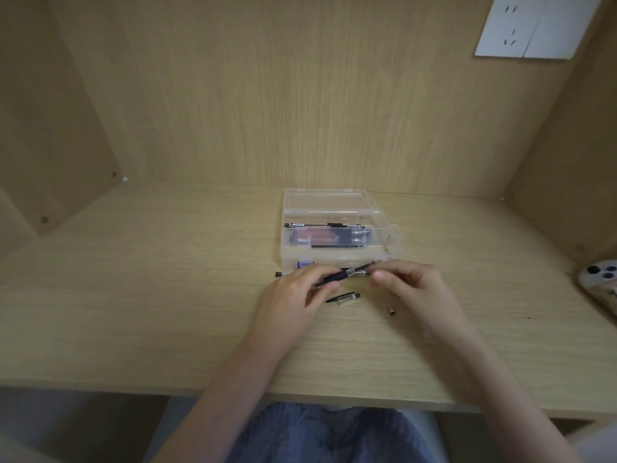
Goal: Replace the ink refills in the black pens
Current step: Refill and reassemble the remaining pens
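While the wooden desk (167,312) is carrying everything, the clear plastic box (337,228) is sitting open on it, pens lying inside. Just in front of the box, the left hand (293,295) is pinching the black pen (347,272) by its grip; the right hand (410,285) is pinching its other end. A loose pen section (344,298) is lying below that pen, a small metal tip (391,311) right of it, a black cap (277,274) at the box's front-left corner.

Both bare forearms reach in from near edge, converging mid-scene. Left hand (293,292) fingers curled, pinching. Right hand (412,284) thumb and fingertips pinched, facing left hand.
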### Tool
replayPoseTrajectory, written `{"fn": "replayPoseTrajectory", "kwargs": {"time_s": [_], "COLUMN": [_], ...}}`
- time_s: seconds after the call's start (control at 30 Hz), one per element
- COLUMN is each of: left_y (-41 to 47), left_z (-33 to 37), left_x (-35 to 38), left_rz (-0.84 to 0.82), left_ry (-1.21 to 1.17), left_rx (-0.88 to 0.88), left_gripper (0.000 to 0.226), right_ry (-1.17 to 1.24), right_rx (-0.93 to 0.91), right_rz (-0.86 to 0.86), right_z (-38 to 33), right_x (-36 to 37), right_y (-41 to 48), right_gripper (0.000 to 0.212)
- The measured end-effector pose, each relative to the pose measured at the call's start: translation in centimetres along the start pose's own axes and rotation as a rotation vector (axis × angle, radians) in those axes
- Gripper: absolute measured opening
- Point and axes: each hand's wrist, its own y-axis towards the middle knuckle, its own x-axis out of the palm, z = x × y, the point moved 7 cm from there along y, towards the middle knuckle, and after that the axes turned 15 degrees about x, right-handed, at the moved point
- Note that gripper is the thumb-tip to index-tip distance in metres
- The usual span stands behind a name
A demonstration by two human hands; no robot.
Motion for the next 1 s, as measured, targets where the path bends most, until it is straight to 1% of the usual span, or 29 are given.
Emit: {"fn": "replayPoseTrajectory", "kwargs": {"time_s": [0.07,0.13,0.2,0.27,0.5,0.6,0.73,0.8,0.87,0.93,1.0], "left_y": [0.0,-0.1,-0.1,-0.2,-0.1,-0.1,-0.1,-0.1,-0.1,0.0,0.0], "left_z": [-0.1,-0.1,-0.2,-0.2,0.0,0.1,0.0,0.1,0.2,0.3,0.3], "left_x": [0.2,0.4,0.4,0.4,0.3,0.3,0.4,0.4,0.4,0.4,0.4], "left_rz": [-0.013,-0.025,-0.028,-0.031,-0.043,-0.047,-0.056,-0.064,-0.067,-0.077,-0.080], "left_ry": [-0.002,-0.007,-0.010,-0.017,-0.006,-0.005,0.001,-0.002,-0.002,0.004,0.001], "left_rx": [-0.003,-0.010,-0.018,-0.027,-0.034,-0.035,-0.038,-0.040,-0.035,-0.030,-0.029], "left_gripper": [0.020,0.021,0.021,0.021,0.022,0.022,0.023,0.024,0.024,0.025,0.025], "right_ry": [-0.134,-0.217,-0.367,-0.467,-0.606,-0.581,-0.506,-0.348,-0.133,-0.046,-0.022], "right_rx": [0.011,-0.004,-0.074,-0.117,-0.146,-0.126,-0.137,-0.065,-0.016,-0.047,-0.080], "right_rz": [0.000,-0.060,-0.090,-0.107,-0.210,-0.203,-0.160,-0.112,-0.046,0.031,0.053], "right_z": [0.4,0.5,0.5,0.7,1.4,1.9,1.7,1.5,1.0,0.4,-0.3], "right_x": [-0.8,-1.4,-1.9,-2.2,-1.0,-0.7,-0.6,-1.1,-1.9,-2.7,-2.7], "right_y": [-0.1,-0.3,-0.5,-0.4,0.3,0.7,0.4,0.2,0.2,0.3,0.4], "right_gripper": [0.016,0.022,0.033,0.039,0.030,0.023,0.019,0.014,0.015,0.020,0.024]}}
